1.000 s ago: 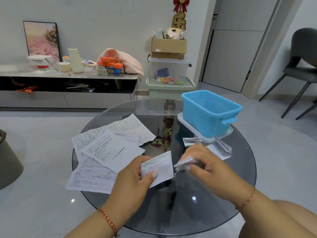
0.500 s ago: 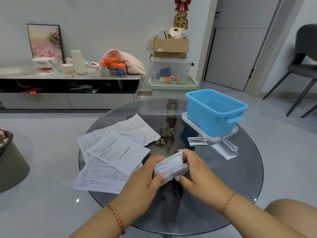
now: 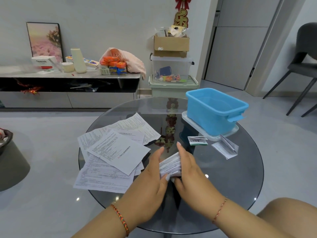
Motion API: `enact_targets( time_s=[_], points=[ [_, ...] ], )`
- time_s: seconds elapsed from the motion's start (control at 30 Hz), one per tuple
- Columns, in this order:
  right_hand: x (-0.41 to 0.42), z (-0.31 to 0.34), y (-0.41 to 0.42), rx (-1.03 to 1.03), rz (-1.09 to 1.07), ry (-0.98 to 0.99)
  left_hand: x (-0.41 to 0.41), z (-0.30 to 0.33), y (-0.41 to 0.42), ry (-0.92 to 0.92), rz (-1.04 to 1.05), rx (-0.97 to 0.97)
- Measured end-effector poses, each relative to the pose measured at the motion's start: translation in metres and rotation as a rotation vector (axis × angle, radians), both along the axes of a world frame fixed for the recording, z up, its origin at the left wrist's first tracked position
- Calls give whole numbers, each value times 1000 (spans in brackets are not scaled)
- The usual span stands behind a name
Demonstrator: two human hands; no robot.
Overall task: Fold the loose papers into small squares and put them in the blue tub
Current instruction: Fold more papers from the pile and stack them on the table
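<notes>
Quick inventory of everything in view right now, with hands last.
blue tub: one, blue, far right of table, on a clear lid
glass table: one, dark, round
folded paper: one, white, pressed between both hands
loose papers: several, white, left of table
small folded papers: two, white, in front of tub
storage boxes: stacked, by wall
chair: grey, far right
left hand: flat against paper
right hand: flat against paper
</notes>
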State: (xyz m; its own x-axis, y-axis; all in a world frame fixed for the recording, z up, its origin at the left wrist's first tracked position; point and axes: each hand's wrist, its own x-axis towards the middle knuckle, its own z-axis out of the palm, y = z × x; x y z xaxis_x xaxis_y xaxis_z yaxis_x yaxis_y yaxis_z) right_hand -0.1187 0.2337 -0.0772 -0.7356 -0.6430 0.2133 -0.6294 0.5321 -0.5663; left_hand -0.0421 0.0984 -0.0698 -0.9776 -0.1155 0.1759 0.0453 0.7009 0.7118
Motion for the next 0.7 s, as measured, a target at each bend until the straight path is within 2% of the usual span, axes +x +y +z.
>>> enact_targets(
  time_s=[0.2,0.33,0.4,0.5,0.7],
  points=[
    [6,1,-1,11,-7,3,0,-3,3,20,-2,65],
    [10,5,0,-8,-67,-71,-4,-5,1,85,73,99],
    [9,6,5,16,-185,19,-6,-8,-2,87,119,142],
    [4,4,13,151,-309,317,-8,-10,-5,83,146,162],
    [14,-2,3,237,-215,548,-8,-11,-1,42,119,137]
  ],
)
